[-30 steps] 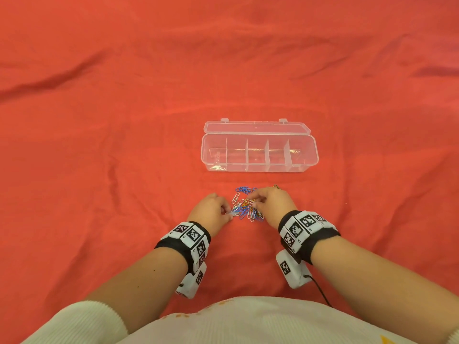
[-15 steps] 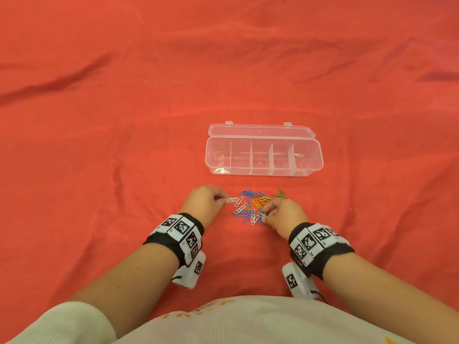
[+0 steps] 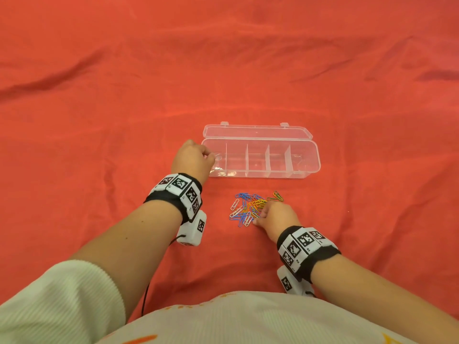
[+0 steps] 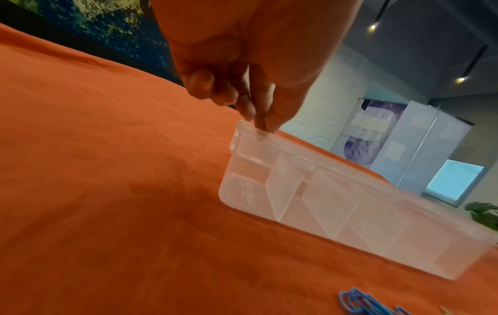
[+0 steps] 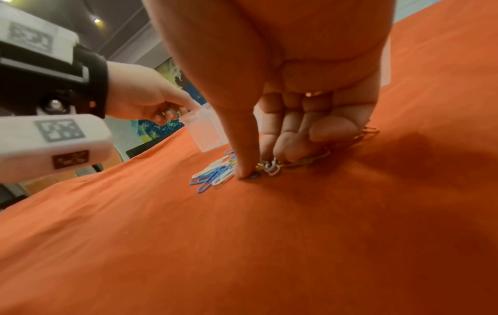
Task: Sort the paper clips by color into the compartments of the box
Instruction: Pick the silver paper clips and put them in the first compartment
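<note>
A clear plastic box (image 3: 260,158) with thin dividers is lying open on wrinkled red cloth (image 3: 99,120). The left hand (image 3: 192,158) is hovering over its leftmost compartment, fingertips pinched narrow; what they hold is unclear. The right hand (image 3: 278,216), fingers curled down, is pressing the wire clips (image 3: 250,207) just before the box.

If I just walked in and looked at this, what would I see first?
First, the big red cloth that covers everything. In the middle sits a clear plastic box with its lid open, and the left hand is at its left end, fingertips over the end compartment. Nearer the person lies a little heap of colorful paper clips, with the right hand picking at it.
</note>
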A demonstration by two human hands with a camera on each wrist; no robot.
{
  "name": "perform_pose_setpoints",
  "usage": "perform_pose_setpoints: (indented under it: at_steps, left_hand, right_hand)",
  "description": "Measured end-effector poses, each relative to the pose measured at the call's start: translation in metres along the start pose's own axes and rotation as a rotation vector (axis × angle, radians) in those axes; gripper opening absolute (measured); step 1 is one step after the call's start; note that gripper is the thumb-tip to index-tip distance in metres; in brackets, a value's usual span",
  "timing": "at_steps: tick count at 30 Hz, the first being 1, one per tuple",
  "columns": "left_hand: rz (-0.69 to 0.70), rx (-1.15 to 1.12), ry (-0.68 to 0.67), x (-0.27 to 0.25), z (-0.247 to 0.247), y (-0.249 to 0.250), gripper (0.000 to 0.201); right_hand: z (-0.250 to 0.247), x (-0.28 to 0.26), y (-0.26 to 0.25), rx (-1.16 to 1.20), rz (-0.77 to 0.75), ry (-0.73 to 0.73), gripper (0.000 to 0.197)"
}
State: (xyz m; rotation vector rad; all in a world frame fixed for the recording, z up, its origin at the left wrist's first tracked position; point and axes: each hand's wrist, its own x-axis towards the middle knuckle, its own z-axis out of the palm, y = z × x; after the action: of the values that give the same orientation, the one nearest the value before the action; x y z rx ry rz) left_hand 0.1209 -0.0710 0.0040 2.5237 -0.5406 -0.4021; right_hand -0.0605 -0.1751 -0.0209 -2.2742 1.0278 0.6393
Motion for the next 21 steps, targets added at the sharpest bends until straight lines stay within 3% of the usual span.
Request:
perform_pose_setpoints:
  at_steps: [5,9,12,17,21]
  left_hand:
    - [0.070,-0.040,0.013,-0.012,0.005,-0.001,0.017]
    - [0.191,-0.099,0.083,-0.039,0.013,0.001,0.006]
    - [0.225,-0.032,-0.031,-0.059,0.028,-0.001,0.004]
    - [0.107,-0.001,-0.301,-0.073,0.052,-0.015,0.015]
    - [0.079,0.010,-0.328,-0.078,0.061,-0.018,0.025]
  right_hand:
    - [-0.001,0.004,0.007,0.098,-0.026,0.019,0.034]
    - [-0.002,0.008,0.012,0.119,-0.061,0.035,0.025]
    - [-0.003,0.010,0.013,0.126,-0.078,0.026,0.020]
    - [-0.002,0.013,0.015,0.211,-0.089,0.034,0.014]
    - [-0.003,0.013,0.017,0.257,-0.114,0.036,0.020]
